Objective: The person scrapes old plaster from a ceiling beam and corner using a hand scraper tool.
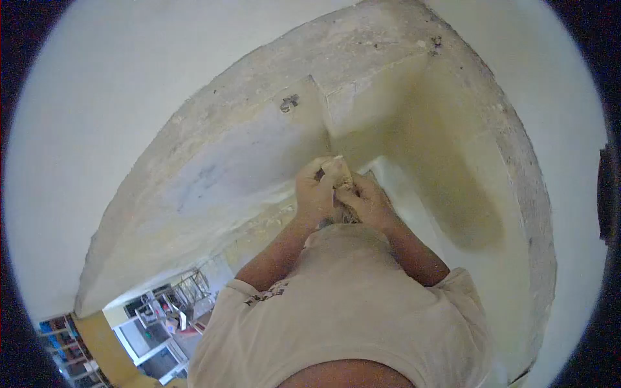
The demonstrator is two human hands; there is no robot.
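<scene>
My left hand (315, 194) and my right hand (370, 202) are close together in front of the light shirt (356, 291). Both have bent fingers closed around a small pale, beige piece (339, 171), too small to identify for certain. Something dark and fibrous shows just below the fingers, partly hidden by the hands. Directly beyond the hands is the corner of a recessed wall surface (328, 123), with stained, patchy plaster.
A rough grey plaster band (259, 64) curves around the recess, with smooth pale wall outside it. Dark marks (289, 103) spot the plaster. At the lower left are a white-framed window (145, 343), cluttered items and shelves (68, 349) with blue things.
</scene>
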